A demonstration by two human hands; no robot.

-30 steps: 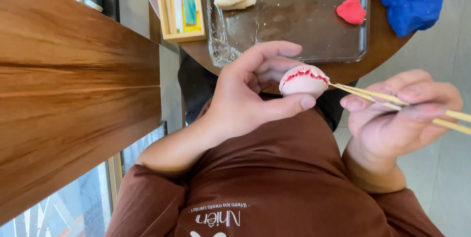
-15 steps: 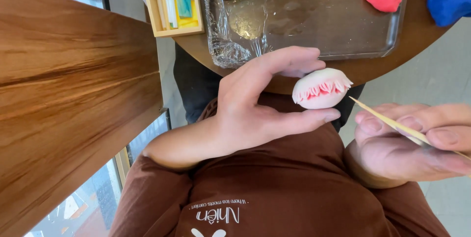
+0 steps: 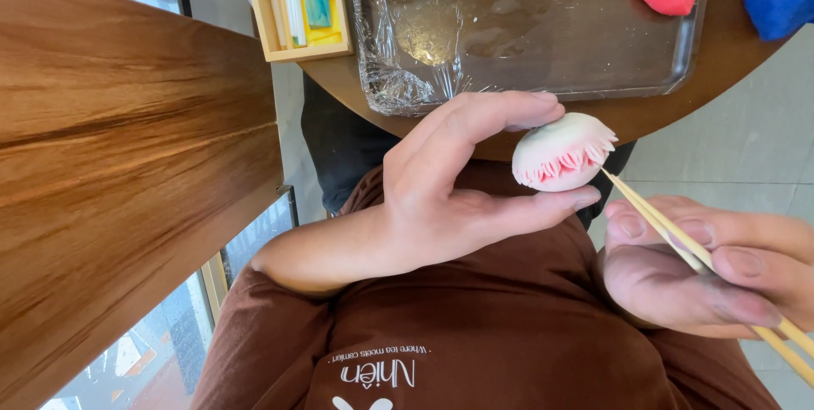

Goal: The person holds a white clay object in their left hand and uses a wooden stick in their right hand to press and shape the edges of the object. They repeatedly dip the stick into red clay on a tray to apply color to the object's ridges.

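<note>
Currently left hand (image 3: 441,198) pinching dough ball (image 3: 560,154) between thumb and fingers, tray (image 3: 543,92) at 12 o'clock. Right hand (image 3: 704,270) gripping chopsticks (image 3: 678,240), tips touching ball at 4 o'clock. Dough likely soft, light, fringe fragile; holding smooth dome advisable.

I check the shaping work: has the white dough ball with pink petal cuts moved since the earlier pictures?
Yes. The white dough ball has turned, so its pink cuts face downward now, and it sits lower, further from the tray.
</note>
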